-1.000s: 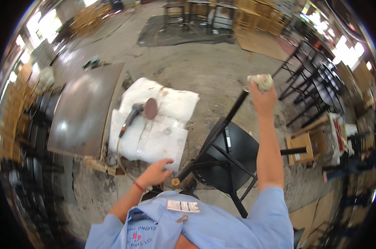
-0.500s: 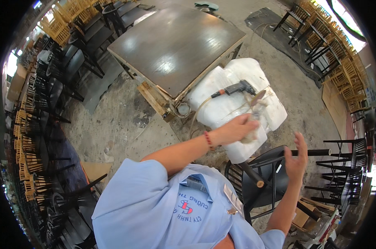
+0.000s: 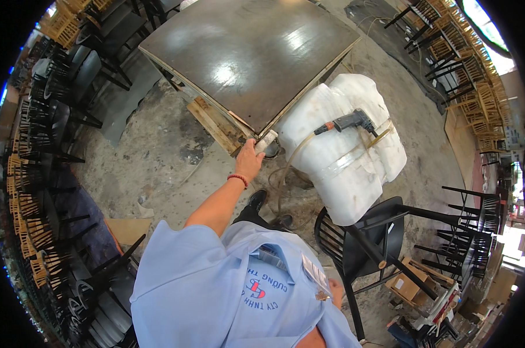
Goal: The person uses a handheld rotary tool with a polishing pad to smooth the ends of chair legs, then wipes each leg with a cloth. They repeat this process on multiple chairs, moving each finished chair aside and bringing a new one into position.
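My left hand (image 3: 249, 160) is closed around a small, pale, bottle-like object (image 3: 266, 141) beside the near corner of the dark-topped table (image 3: 251, 64). Right below that object is a round tin (image 3: 272, 152), partly covered by it. My right hand (image 3: 336, 292) hangs low beside my body, mostly hidden by the shirt, so its fingers do not show clearly. A black pistol-shaped power tool (image 3: 349, 120) with a hose lies on the white wrapped bundle (image 3: 332, 168). Near the tool there is a thin tan strip (image 3: 379, 138).
A black chair (image 3: 370, 249) lies tipped against the bundle at my right. Wooden boards (image 3: 216, 124) sit low beside the table. Rows of black chairs (image 3: 88, 75) line the left side, and stacked pale wooden chairs (image 3: 477, 87) the right. The hose (image 3: 283, 182) loops down to the floor.
My left hand has moved left from over the bundle to the table corner, with the pale object in it. My right hand has dropped from above the chair to beside my body.
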`<state>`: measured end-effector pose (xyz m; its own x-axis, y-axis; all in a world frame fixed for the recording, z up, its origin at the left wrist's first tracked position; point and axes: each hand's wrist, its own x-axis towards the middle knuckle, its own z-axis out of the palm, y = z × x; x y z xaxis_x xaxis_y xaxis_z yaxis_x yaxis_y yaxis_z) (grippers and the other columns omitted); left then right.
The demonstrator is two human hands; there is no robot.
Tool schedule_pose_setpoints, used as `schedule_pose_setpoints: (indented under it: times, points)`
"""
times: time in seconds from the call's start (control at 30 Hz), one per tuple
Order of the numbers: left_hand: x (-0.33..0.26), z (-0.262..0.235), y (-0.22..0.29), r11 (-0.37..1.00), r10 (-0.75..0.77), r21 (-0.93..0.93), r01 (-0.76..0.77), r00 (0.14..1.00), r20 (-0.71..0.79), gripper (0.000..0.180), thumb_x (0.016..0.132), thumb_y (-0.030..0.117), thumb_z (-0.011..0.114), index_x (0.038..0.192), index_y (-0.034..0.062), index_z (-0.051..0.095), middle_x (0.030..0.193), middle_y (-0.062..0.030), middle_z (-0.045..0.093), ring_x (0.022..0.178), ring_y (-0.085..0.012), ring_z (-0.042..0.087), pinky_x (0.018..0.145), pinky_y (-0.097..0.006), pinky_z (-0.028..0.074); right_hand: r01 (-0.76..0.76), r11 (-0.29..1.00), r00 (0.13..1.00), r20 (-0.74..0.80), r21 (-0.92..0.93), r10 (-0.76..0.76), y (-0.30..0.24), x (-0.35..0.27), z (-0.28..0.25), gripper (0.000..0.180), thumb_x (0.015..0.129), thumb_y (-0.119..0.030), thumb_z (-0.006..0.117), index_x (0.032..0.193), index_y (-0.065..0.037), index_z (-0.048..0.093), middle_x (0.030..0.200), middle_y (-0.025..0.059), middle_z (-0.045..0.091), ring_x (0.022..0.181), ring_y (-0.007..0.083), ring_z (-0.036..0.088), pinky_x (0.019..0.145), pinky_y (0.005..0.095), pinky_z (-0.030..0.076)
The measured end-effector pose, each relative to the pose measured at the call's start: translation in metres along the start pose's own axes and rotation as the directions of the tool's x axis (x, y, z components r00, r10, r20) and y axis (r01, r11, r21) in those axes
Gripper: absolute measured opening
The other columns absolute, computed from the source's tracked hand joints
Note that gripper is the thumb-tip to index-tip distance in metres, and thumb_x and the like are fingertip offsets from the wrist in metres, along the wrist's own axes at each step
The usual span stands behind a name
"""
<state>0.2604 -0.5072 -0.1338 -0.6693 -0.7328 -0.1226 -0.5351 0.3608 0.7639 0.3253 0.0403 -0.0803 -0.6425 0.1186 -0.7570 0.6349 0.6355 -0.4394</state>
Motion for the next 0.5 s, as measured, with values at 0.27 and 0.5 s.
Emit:
schedule_pose_setpoints:
  times: [0.27, 0.5]
  points:
    - [0.004, 0.011, 0.002, 0.988, -0.131, 0.081, 0.135, 0.990, -0.056, 0.049, 0.086, 0.023, 0.074, 0.124, 0.0058, 0.049, 0.119, -0.0170, 0.063, 0.113, -0.0354, 0.058, 0.101, -0.051, 0.038, -0.063, 0.998, 0.993, 0.104, 0.000, 0.062, 0.033, 0.016, 0.000, 0.021, 0.087, -0.016, 0.063, 0.103, -0.003, 0.067, 0.085, 0.0049, 0.066, 0.069, 0.0154, 0.061, 0.055, 0.0303, 0.048]
    - [-0.008, 0.018, 0.021, 0.945, -0.139, 0.282, 0.169, 0.983, -0.121, 0.060, 0.083, 0.035, 0.075, 0.129, 0.0090, 0.048, 0.128, -0.0122, 0.059, 0.123, -0.0299, 0.052, 0.106, -0.053, 0.033, -0.065, 0.997, 0.997, 0.043, 0.029, 0.064, -0.005, 0.030, -0.017, 0.023, 0.088, -0.017, 0.061, 0.108, -0.006, 0.064, 0.088, 0.0038, 0.066, 0.069, 0.0162, 0.063, 0.056, 0.0301, 0.048]
